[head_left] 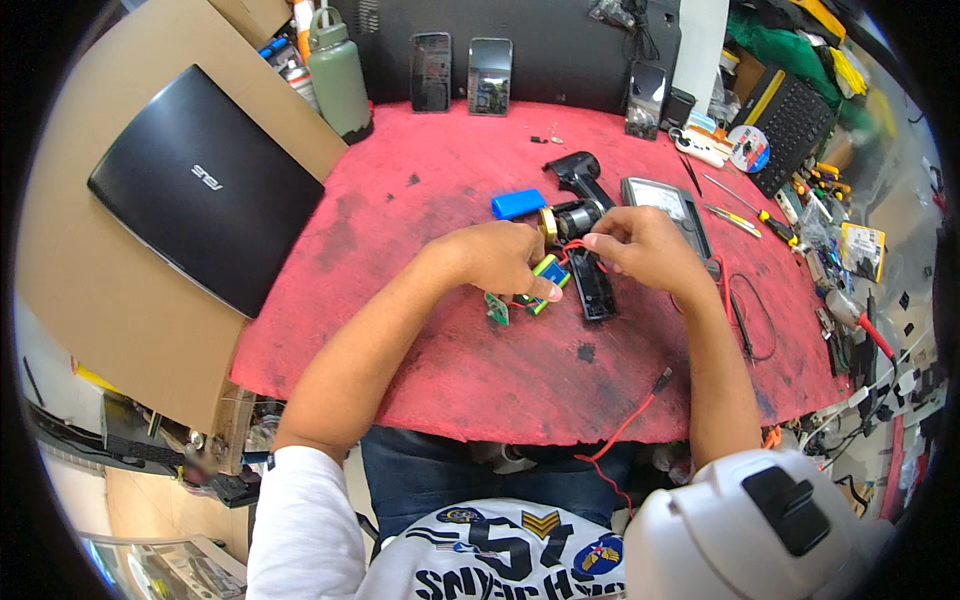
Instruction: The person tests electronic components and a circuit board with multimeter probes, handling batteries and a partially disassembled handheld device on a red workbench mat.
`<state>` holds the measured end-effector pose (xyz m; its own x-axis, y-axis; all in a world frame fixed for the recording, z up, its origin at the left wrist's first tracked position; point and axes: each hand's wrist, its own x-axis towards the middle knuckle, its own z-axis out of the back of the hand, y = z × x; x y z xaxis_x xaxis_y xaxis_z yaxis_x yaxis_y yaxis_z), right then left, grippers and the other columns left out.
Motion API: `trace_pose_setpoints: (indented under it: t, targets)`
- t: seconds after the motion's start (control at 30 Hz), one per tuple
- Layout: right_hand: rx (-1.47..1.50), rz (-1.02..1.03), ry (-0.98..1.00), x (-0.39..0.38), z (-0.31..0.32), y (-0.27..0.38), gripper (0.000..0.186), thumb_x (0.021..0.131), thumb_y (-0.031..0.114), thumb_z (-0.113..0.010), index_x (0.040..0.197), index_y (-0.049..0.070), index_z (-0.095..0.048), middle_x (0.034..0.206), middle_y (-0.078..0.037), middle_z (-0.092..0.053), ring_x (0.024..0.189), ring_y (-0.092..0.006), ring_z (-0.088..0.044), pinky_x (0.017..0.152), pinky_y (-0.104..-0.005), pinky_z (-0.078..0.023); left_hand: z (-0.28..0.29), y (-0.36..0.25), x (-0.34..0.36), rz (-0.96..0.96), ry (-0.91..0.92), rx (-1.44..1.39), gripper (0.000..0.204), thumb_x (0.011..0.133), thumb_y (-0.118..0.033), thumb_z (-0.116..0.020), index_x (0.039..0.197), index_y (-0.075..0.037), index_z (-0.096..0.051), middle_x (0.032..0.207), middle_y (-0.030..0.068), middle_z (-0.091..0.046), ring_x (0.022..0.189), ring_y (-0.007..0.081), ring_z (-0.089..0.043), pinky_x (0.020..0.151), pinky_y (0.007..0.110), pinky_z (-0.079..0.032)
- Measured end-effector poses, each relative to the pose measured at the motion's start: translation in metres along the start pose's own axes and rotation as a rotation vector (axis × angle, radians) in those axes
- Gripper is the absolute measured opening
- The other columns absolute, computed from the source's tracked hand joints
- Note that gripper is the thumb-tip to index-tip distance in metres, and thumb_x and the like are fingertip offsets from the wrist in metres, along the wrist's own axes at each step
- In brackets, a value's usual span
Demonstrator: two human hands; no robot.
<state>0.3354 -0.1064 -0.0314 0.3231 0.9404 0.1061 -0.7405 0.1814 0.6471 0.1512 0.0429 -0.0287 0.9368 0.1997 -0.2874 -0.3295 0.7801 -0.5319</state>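
Observation:
My left hand (pixel 505 258) is closed around a small battery pack (pixel 548 275) with blue and green wrapping. From the pack's left end hangs a little green circuit board (pixel 497 309). Thumb and finger of my right hand (pixel 640 245) pinch a red wire (pixel 572 250) just above the pack. Beyond the hands lies an opened black handheld tool with a motor (pixel 575 216) and a gold-coloured ring (pixel 548 226). Part of its black housing (pixel 592 290) rests below my right fingertips. A blue cylindrical piece (pixel 517 204) lies left of the motor.
An analog multimeter (pixel 665 200) sits right of the tool. A closed black laptop (pixel 205 190) lies on cardboard at left, beside a green bottle (pixel 338 75). Phones (pixel 490 76) lean at the back. Screwdrivers (pixel 775 225) lie at right; a red cable (pixel 630 415) crosses the front edge.

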Motion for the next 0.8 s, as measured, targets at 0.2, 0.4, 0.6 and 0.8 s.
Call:
trace_pose_setpoints:
  t: [0.2,0.4,0.6,0.8]
  targets:
    - [0.056,0.104,-0.182,-0.002,0.006,0.003,0.023,0.086,0.019,-0.075,0.097,-0.002,-0.073,0.080,-0.012,-0.073,0.071,-0.0194,-0.069,0.065,-0.0348,-0.052,0.032,0.045,0.006,-0.010,-0.571,0.000,0.038,0.092,-0.027,-0.070,0.112,0.005,-0.067,0.084,0.0163,-0.073,0.078,0.0240,-0.071,0.072,0.039,-0.056]
    - [0.013,0.324,-0.158,-0.005,-0.009,0.008,0.020,0.082,0.008,-0.071,0.100,0.000,-0.073,0.095,-0.013,-0.072,0.088,-0.0239,-0.068,0.078,-0.0357,-0.053,0.003,0.077,0.045,-0.022,-0.728,-0.056,0.041,0.089,-0.027,-0.072,0.117,0.003,-0.066,0.103,0.0205,-0.073,0.095,0.0300,-0.072,0.085,0.041,-0.055]
    - [-0.077,0.530,0.078,-0.007,-0.015,0.010,0.038,0.071,0.007,-0.072,0.110,0.003,-0.068,0.114,-0.013,-0.068,0.113,-0.0322,-0.060,0.101,-0.0411,-0.046,0.000,0.071,0.062,-0.052,-0.672,-0.024,0.051,0.082,-0.029,-0.076,0.119,0.003,-0.066,0.111,0.0238,-0.072,0.106,0.0361,-0.069,0.092,0.045,-0.053]
    - [-0.344,0.630,0.045,-0.018,-0.029,0.023,0.047,0.069,0.009,-0.073,0.116,0.006,-0.068,0.123,-0.011,-0.065,0.125,-0.0320,-0.053,0.110,-0.0470,-0.036,0.018,0.084,0.044,0.038,-0.563,-0.193,0.045,0.085,-0.023,-0.071,0.119,0.006,-0.065,0.104,0.0187,-0.073,0.094,0.0282,-0.073,0.080,0.038,-0.057]
